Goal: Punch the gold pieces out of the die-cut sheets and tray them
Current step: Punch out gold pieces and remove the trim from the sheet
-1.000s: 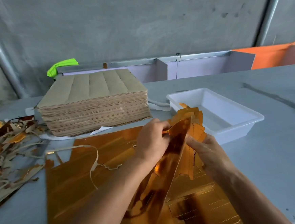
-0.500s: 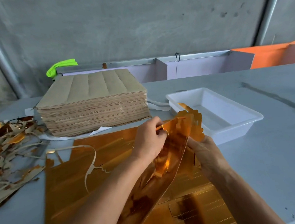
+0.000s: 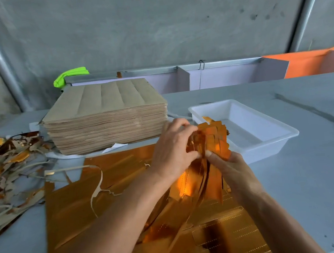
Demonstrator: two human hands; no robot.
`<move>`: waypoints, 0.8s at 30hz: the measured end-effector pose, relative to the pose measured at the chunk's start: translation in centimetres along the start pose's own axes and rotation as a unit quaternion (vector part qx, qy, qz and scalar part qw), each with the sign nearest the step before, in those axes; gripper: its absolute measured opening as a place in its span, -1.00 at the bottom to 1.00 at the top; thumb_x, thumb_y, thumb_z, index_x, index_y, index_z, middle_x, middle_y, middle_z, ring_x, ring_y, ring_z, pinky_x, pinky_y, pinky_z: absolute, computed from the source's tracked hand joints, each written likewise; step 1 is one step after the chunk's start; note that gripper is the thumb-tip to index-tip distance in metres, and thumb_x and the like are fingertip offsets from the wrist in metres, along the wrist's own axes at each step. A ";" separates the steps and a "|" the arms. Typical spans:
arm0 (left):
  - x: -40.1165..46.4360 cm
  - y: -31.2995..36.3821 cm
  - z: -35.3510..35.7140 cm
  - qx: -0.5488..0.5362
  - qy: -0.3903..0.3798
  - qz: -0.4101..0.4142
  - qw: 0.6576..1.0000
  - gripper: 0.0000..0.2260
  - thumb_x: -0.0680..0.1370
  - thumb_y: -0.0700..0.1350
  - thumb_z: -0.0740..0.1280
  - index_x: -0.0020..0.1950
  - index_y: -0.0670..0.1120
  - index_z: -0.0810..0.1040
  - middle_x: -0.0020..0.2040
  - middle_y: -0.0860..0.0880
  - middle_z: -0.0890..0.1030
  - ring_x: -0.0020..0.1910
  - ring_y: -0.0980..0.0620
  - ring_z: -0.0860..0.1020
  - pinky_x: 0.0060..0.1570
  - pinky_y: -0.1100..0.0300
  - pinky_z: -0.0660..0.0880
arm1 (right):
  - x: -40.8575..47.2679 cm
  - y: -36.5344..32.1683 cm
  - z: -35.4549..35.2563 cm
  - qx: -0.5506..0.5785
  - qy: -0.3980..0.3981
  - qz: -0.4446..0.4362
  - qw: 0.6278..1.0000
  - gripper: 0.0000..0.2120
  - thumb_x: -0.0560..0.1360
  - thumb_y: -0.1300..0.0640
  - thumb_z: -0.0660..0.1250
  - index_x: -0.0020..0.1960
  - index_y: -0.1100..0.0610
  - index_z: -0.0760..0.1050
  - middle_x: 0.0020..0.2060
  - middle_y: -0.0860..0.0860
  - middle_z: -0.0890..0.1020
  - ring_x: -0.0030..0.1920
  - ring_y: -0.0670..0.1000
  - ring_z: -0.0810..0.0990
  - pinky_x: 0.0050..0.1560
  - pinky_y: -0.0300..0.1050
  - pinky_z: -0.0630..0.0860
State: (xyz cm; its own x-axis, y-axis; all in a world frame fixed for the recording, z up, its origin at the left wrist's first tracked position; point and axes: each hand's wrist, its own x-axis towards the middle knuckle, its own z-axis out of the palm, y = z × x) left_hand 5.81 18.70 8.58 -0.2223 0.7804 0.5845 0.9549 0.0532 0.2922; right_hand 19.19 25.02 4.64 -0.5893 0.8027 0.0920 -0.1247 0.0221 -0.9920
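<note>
Flat shiny gold die-cut sheets [image 3: 72, 209] lie at the bench's near edge. Above them my left hand [image 3: 172, 152] and right hand [image 3: 233, 171], now closer together than a second ago, both pinch a bundle of gold punched strips [image 3: 213, 140] (held upright, bunched tighter). Just beyond, toward the right edge, the white rectangular plastic tray [image 3: 273, 144] looks empty.

Left hand [image 3: 171, 148] folded gold sheet [image 3: 207, 143] against right-hand bundle.
</note>
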 end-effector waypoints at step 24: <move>-4.1 0.6 1.6 -0.276 -0.040 -0.156 0.948 -0.86 0.44 -0.20 0.47 -0.15 -0.02 0.53 -0.20 0.09 0.59 -0.16 0.17 0.56 -0.14 0.34 0.51 | 0.3 0.2 0.7 -0.032 -0.006 0.112 0.993 -0.70 0.56 -0.01 0.29 -0.11 0.20 0.64 -0.27 0.13 0.70 -0.30 0.08 0.69 -0.41 -0.17 0.57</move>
State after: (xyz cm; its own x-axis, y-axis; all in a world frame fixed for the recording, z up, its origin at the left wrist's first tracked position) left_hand 7.63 16.59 5.15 -0.4398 0.8265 0.3513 0.5921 -0.0272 0.8054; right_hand 18.44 24.86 4.53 -0.6067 0.7842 -0.1304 0.0603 -0.1181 -0.9912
